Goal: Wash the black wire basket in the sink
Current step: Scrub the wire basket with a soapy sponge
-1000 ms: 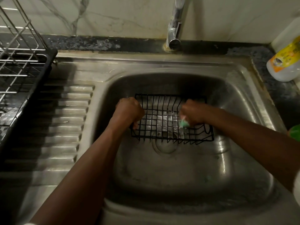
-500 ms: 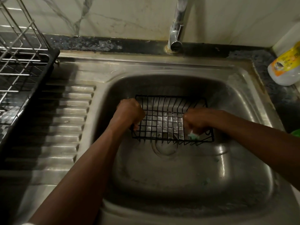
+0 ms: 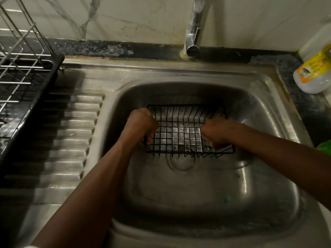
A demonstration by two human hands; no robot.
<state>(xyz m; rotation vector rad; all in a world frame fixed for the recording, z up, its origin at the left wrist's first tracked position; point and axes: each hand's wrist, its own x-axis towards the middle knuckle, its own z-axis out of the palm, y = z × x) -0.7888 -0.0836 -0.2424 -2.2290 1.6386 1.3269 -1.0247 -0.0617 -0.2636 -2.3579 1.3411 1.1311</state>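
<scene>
Black wire basket (image 3: 180, 133) in sink (image 3: 268, 122) over drain (image 3: 181, 161), mesh soapy. Left hand (image 3: 141, 125) clamps left rim; right hand (image 3: 215, 134) curled inside, can't tell on what. Mid-scrub, I judge; rinse left, tap (image 3: 193, 33) dry.

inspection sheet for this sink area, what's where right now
surface: steel sink, ribbed drainboard on its left
job's things: black wire basket in the basin above the drain, soapy film on its floor
clutter: yellow-labelled bottle on the counter at right; green thing at the right edge, too cropped to name; wire rack at left
hands: left hand grips the basket's left edge; right hand is inside the basket, fingers curled down, whatever it holds hidden
cables: nothing seen
surroundings: tap behind the basin, no water seen running; marbled wall
</scene>
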